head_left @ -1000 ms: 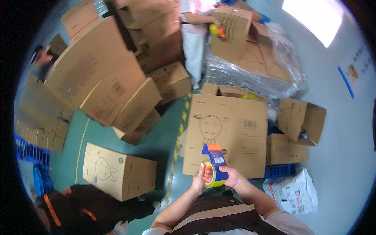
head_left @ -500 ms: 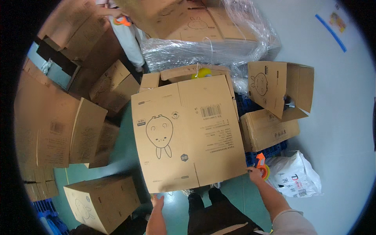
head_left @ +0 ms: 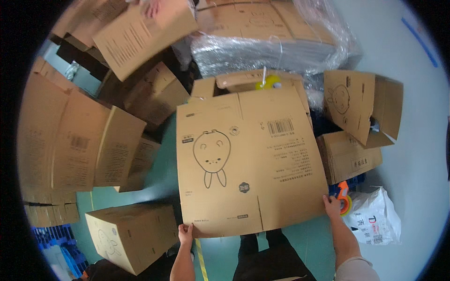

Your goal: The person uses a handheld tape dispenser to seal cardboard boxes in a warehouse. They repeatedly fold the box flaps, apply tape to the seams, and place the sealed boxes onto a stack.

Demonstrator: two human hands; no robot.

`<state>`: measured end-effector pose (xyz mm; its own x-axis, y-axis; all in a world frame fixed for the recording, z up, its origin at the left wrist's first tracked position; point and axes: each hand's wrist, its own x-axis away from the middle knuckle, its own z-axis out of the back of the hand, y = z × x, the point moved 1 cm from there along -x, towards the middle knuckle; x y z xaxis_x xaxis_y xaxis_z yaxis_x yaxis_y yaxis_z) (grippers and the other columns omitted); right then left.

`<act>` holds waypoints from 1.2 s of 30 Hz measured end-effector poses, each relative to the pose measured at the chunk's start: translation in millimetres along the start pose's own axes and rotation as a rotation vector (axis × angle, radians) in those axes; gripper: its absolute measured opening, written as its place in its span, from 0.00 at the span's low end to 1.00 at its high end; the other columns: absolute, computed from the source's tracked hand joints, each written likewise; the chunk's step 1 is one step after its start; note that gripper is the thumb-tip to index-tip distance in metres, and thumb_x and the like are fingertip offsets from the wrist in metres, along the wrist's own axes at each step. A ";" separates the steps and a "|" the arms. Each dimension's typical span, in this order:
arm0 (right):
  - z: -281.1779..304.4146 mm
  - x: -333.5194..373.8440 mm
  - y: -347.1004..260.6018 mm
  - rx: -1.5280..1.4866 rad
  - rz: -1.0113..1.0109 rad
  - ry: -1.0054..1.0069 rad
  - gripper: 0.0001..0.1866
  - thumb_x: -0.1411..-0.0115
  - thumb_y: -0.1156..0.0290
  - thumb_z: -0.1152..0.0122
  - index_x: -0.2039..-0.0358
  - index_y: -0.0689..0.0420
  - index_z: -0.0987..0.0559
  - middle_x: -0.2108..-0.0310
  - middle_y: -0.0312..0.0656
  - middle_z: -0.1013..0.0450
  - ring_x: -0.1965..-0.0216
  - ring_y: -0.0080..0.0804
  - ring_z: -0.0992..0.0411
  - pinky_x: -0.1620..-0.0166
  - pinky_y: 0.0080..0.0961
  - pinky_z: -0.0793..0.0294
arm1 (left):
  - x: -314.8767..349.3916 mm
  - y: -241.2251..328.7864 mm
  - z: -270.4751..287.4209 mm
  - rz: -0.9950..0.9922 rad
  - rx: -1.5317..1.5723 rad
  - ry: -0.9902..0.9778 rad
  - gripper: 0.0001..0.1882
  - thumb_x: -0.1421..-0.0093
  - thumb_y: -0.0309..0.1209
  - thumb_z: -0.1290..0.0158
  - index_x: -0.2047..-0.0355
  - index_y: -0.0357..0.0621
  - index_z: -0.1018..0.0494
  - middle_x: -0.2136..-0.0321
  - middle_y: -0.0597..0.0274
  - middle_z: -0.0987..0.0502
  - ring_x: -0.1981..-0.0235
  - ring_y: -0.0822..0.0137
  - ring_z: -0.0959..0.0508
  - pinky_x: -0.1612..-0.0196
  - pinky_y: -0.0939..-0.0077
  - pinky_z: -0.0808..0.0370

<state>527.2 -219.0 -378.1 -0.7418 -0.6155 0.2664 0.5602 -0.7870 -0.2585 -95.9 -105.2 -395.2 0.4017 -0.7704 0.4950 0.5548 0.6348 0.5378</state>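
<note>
A large flattened cardboard carton (head_left: 253, 187), printed with a line-drawn rabbit head and a barcode, spreads out in front of me. My left hand (head_left: 186, 232) pinches its near left corner, thumb on top. At the near right edge, my right hand (head_left: 332, 206) grips the cardboard, its fingers partly hidden. Right beside that hand is an orange tape dispenser (head_left: 343, 193) with a yellow roll; whether the hand also holds it, I cannot tell. Beyond the carton's far edge, a bright yellow round thing (head_left: 267, 83) shows at an open box (head_left: 204, 87).
Plastic-wrapped flat cartons (head_left: 243, 51) stand at the back. An open carton (head_left: 349, 100) sits on a taped box (head_left: 354, 157) at right, above a white bag (head_left: 377, 218). Cartons (head_left: 77, 145) crowd the left; a closed box (head_left: 136, 234) is near left. Another person's hand (head_left: 152, 8) touches a carton (head_left: 145, 35).
The view has shifted, moving most things rightward. My left hand now pinches the flattened carton's corner. At upper left, a carton now appears where the other person's hand held an orange tape dispenser.
</note>
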 end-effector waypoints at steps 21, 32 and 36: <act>488.9 142.8 -238.7 0.251 0.544 -0.024 0.18 0.53 0.53 0.39 0.78 0.57 0.21 0.79 0.43 0.26 0.72 0.36 0.27 0.65 0.31 0.30 | 101.2 384.4 333.6 -0.554 0.896 -0.126 0.27 0.51 0.44 0.40 0.59 0.48 0.42 0.66 0.59 0.31 0.71 0.68 0.26 0.69 0.72 0.24; 394.5 151.1 -297.6 0.383 1.242 -0.169 0.21 0.53 0.55 0.38 0.57 0.45 0.25 0.67 0.53 0.32 0.63 0.47 0.29 0.59 0.38 0.29 | 117.9 367.3 286.2 -0.256 1.141 0.110 0.45 0.50 0.55 0.45 0.46 0.43 0.58 0.71 0.50 0.31 0.82 0.67 0.29 0.78 0.75 0.28; 350.2 134.7 -299.4 0.523 1.278 -0.164 0.16 0.48 0.56 0.45 0.59 0.46 0.24 0.68 0.53 0.31 0.66 0.48 0.29 0.65 0.40 0.28 | 122.1 367.4 237.6 -0.271 0.827 -0.016 0.38 0.48 0.61 0.55 0.58 0.33 0.39 0.79 0.56 0.31 0.81 0.65 0.31 0.80 0.67 0.34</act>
<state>388.7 -81.1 60.4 0.4143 -0.8817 0.2255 0.9082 0.4167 -0.0392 -16.2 47.9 24.9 0.3187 -0.9042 0.2843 -0.0796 0.2733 0.9586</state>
